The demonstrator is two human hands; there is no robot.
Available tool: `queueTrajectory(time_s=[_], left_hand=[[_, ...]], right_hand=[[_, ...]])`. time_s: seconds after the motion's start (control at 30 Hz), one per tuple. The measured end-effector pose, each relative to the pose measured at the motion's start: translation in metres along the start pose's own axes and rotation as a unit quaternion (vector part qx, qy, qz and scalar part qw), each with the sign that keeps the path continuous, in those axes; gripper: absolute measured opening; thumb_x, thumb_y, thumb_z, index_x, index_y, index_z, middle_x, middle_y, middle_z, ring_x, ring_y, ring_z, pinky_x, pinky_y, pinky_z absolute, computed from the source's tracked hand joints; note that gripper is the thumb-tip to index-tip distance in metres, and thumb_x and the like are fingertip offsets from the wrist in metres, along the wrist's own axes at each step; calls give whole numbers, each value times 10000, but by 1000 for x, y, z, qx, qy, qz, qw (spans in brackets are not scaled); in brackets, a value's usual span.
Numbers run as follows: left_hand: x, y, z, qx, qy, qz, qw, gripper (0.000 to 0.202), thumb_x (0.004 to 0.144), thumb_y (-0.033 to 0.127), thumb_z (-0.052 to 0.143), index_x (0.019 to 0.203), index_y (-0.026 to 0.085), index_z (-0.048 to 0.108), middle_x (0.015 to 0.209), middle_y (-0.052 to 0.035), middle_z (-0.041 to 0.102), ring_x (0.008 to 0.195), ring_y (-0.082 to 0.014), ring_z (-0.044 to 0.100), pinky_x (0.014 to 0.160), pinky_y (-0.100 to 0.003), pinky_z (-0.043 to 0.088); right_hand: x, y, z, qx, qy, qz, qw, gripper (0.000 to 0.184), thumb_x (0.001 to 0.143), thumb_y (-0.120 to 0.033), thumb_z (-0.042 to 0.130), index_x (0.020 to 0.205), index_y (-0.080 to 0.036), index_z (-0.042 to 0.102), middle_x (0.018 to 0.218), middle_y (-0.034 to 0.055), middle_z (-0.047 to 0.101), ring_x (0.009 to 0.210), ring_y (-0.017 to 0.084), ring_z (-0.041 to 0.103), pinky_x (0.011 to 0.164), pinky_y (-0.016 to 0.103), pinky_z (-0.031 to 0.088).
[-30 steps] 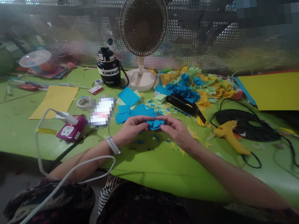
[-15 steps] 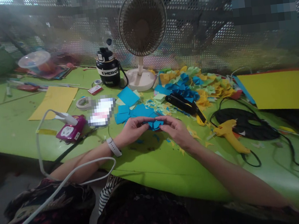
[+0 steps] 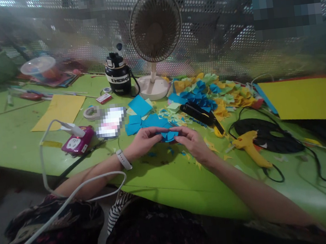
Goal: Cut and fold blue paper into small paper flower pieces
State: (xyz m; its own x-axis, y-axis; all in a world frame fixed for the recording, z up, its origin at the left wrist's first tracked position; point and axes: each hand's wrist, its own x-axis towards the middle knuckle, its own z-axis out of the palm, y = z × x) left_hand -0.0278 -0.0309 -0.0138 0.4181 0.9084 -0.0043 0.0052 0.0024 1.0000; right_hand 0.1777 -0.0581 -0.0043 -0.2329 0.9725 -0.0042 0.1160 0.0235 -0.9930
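Between my two hands is a small folded piece of blue paper (image 3: 170, 136) with cut edges, held just above the green table. My left hand (image 3: 146, 142), with a pale watch on the wrist, pinches its left side between thumb and fingers. On the opposite side my right hand (image 3: 192, 142) grips it the same way. Just beyond my fingers lie blue paper squares (image 3: 139, 106) and flat blue paper pieces (image 3: 151, 122). Behind them to the right rises a heap of crumpled blue, yellow and green paper shapes (image 3: 203, 94).
A yellow glue gun (image 3: 251, 147) rests by a black disc (image 3: 287, 140) on the right. Farther back stand a fan (image 3: 155, 86) and a black bottle (image 3: 118, 74). Leftward are a phone (image 3: 112, 121), a tape roll (image 3: 91, 113) and a purple power socket (image 3: 79, 141) with a white cable.
The blue paper between my fingers is tilted slightly differently and looks a little flatter and wider. Both hands remain in nearly the same place.
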Motion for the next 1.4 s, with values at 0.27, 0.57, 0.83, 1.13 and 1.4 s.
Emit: queueTrajectory(time_s=[0.27,0.57,0.83,1.13,1.4], left_hand=[[0,-1,0,22,-8,19,1000,290,819,242,662,1082,176,766,937,-75,756,757,-138,636,690,-265,517],[-5,0,3,90,-5,52,995,325,815,238,633,1102,151,759,774,-42,718,575,-91,525,507,-202,404],[-2,-4,5,72,-18,44,996,339,824,256,631,1117,134,749,849,-55,742,614,-93,557,553,-204,426],[-2,-5,6,76,-18,54,996,301,828,211,632,1094,136,752,1003,-85,765,787,-149,661,723,-260,528],[2,-5,3,-46,-20,43,998,444,826,202,701,1258,131,631,902,-59,746,777,-122,662,802,-281,529]], right_hand=[[1,2,-1,-8,2,-5,1000,333,789,-347,642,1084,-207,709,845,35,721,803,190,695,826,400,574],[-1,8,6,-76,59,-34,995,414,762,-289,613,1157,-175,652,1092,124,713,950,240,684,878,431,560],[-6,5,12,-231,89,-143,958,486,777,-218,574,1262,-223,599,1149,112,726,1060,270,678,939,457,537],[-6,8,13,-275,82,-162,944,367,799,-256,583,1163,-236,633,1181,107,710,1076,287,669,978,470,521],[-3,10,8,-265,113,-231,929,103,859,-284,574,950,-252,607,1116,113,678,1110,280,624,1006,492,473]])
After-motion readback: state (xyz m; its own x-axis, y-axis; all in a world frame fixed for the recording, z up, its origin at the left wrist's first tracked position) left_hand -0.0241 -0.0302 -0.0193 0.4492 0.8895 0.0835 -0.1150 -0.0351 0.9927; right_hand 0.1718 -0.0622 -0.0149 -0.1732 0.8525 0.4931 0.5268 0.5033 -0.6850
